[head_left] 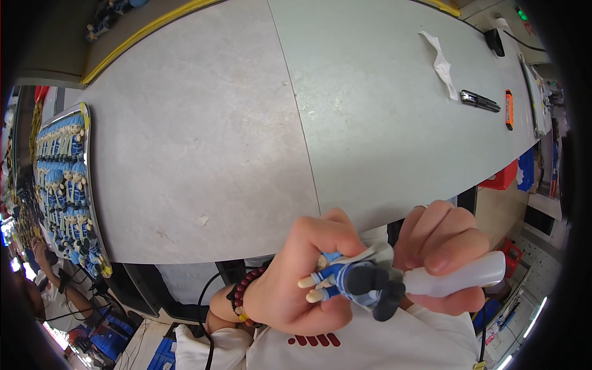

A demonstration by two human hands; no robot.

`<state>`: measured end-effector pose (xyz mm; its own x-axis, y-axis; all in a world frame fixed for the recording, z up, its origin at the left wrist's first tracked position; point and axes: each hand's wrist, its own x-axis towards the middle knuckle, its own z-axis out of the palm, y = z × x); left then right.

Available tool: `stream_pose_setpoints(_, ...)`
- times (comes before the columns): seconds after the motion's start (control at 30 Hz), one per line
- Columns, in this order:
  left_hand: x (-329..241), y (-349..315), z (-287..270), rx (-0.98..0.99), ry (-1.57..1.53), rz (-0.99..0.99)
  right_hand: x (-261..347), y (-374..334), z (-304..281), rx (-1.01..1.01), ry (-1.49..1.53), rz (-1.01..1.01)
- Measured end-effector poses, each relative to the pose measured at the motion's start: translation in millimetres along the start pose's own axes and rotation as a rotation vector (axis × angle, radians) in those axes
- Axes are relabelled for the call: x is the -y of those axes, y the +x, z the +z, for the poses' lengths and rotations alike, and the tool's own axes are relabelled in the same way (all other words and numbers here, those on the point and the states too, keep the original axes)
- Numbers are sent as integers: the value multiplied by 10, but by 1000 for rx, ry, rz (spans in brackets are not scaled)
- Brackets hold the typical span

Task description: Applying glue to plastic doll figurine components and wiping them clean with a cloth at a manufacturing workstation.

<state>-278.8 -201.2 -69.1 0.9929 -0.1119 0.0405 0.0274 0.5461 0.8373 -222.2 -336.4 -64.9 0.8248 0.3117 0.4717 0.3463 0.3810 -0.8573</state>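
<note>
My left hand (pixel 311 271), with a dark red bead bracelet at its wrist, is closed around a small figurine (pixel 354 280) just in front of the table's near edge. The figurine has blue and white clothes, black shoes and a grey cape-like part; its feet point toward my right hand, and its head is mostly hidden by my fingers. In my closed right hand (pixel 441 250) lies a white plastic squeeze bottle (pixel 459 275), its narrow end turned left. That end is close to the figurine's shoes and grey part; whether they touch, I cannot tell.
A tray (pixel 92 185) of several blue-haired figurines stands at the table's left edge. A crumpled white paper strip (pixel 441 65), a black hand tool (pixel 480 101) and an orange cutter (pixel 509 110) lie at the far right. A co-worker's arm (pixel 46 262) shows at far left.
</note>
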Motion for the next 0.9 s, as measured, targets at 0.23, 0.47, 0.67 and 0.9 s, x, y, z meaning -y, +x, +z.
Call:
stream_pose_setpoints(0.23,-27,2,-24,5,90,3,43,80,-10,84,-133,28)
stream_pose_setpoints(0.47,28,49,-74,34,321,114,103,92,-41,115,-320,19)
stream_pose_setpoints(0.67,-4,57,-13,-43,148,32,174,84,-28,-239,19,-82)
stream_pose_setpoints(0.9,-5,64,-85,53,302,103,143,37,-143,-300,222,-86)
